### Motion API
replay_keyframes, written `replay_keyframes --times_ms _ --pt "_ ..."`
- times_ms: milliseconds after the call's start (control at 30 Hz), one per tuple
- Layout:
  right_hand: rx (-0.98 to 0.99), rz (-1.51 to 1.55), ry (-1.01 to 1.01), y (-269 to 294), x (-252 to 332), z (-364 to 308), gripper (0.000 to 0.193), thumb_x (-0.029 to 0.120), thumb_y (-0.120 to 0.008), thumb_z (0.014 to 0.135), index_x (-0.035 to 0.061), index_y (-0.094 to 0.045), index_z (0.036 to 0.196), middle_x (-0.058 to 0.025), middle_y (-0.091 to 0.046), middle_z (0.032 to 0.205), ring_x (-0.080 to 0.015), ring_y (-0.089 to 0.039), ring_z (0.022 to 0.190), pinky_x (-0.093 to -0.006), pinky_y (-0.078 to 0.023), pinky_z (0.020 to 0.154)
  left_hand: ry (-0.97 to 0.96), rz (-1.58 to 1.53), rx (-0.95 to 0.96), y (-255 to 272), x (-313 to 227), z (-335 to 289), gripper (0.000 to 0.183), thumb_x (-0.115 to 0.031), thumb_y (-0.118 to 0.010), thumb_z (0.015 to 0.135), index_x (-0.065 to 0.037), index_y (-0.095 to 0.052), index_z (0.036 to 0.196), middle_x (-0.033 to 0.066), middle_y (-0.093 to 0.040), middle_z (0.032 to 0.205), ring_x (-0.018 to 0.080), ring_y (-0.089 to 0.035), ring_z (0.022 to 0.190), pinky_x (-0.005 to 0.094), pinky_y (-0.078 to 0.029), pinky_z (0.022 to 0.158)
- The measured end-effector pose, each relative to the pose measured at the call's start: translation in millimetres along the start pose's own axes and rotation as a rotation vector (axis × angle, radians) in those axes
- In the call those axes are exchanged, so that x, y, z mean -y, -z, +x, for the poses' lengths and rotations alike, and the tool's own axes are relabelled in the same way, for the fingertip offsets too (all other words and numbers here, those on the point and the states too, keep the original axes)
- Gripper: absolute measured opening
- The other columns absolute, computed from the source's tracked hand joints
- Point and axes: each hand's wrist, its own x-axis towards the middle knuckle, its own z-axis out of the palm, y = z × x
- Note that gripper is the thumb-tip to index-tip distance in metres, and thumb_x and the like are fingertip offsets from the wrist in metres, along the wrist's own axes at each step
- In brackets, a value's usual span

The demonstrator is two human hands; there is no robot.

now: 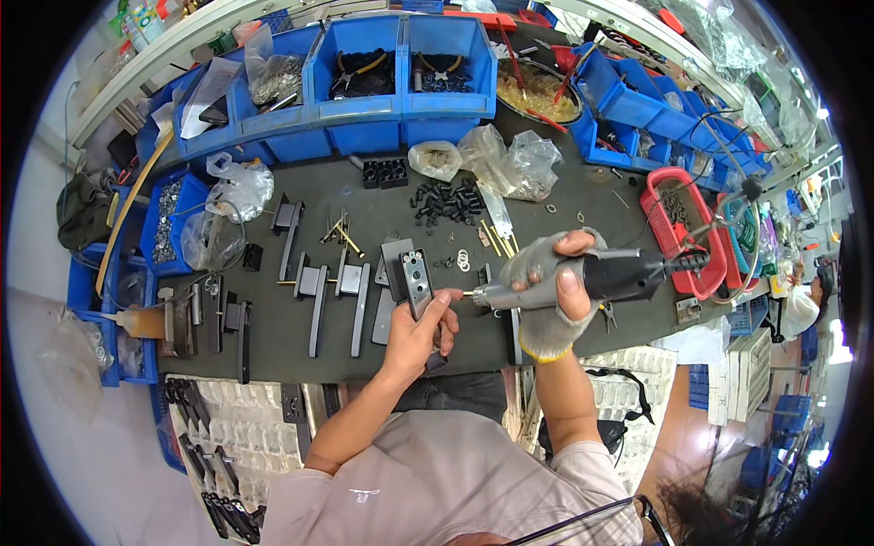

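Note:
My left hand (421, 335) is closed around a dark door-handle assembly (416, 278), with its plate standing upright and small screws or holes along its face. My right hand (555, 300), in a grey work glove with bare fingertips, grips an electric screwdriver (624, 275) with a silver nose and black rear. The tool lies level. Its thin bit points left at the assembly beside my left fingertips; whether it sits in a screw is hidden. Flat grey plates (385, 318) lie just behind the left hand. Several similar handle assemblies (353, 282) rest on the mat to the left.
Blue bins (355, 109) with small parts line the back. Black plastic pieces (446, 202), long brass screws (341, 234) and plastic bags (528, 168) lie on the dark mat (319, 187). A red basket (651, 218) stands right, beside the screwdriver's coiled cord. Foam trays (246, 409) flank my lap.

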Motion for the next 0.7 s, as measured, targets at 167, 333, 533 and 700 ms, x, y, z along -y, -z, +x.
replay_keyframes --times_ms 167,333,533,700 --pt "0.169 0.021 0.001 5.8 7.7 -7.2 0.044 0.029 -0.075 0.08 0.0032 -0.05 0.104 -0.0086 -0.053 0.081 -0.0184 -0.061 0.066 -0.033 -0.053 0.059 0.014 -0.021 0.029 -4.9 -1.6 -9.0 0.027 -0.024 -0.059 0.101 0.003 -0.061 0.103 0.0057 -0.057 0.067 0.0097 -0.049 0.047 0.0258 -0.039 0.043" --pt "0.172 0.059 0.006 -2.3 13.4 -11.1 0.043 0.029 -0.074 0.081 0.0031 -0.049 0.105 -0.0088 -0.055 0.079 -0.0187 -0.06 0.064 -0.033 -0.053 0.06 0.038 -0.09 0.001 -7.6 -0.3 -13.3 0.026 -0.026 -0.061 0.1 0.0 -0.057 0.094 0.0067 -0.057 0.066 0.011 -0.047 0.046 0.0267 -0.038 0.043" --pt "0.217 0.059 0.021 -4.5 18.9 -18.0 0.043 0.031 -0.073 0.081 0.0066 -0.047 0.105 -0.0085 -0.057 0.08 -0.0186 -0.06 0.066 -0.034 -0.053 0.062 0.035 -0.066 0.002 -8.1 0.7 -16.5 0.027 -0.026 -0.061 0.1 0.0 -0.056 0.094 0.0067 -0.056 0.064 0.0111 -0.047 0.046 0.0272 -0.038 0.043" --pt "0.161 -0.052 -0.01 -1.5 24.8 -25.0 0.044 0.032 -0.074 0.081 0.009 -0.046 0.104 -0.008 -0.057 0.081 -0.0188 -0.06 0.071 -0.0342 -0.052 0.067 0.047 -0.065 0.072 -3.1 -2.7 -15.5 0.037 -0.032 -0.053 0.103 0.004 -0.059 0.108 0.0082 -0.059 0.069 0.0128 -0.053 0.051 0.0275 -0.043 0.046"
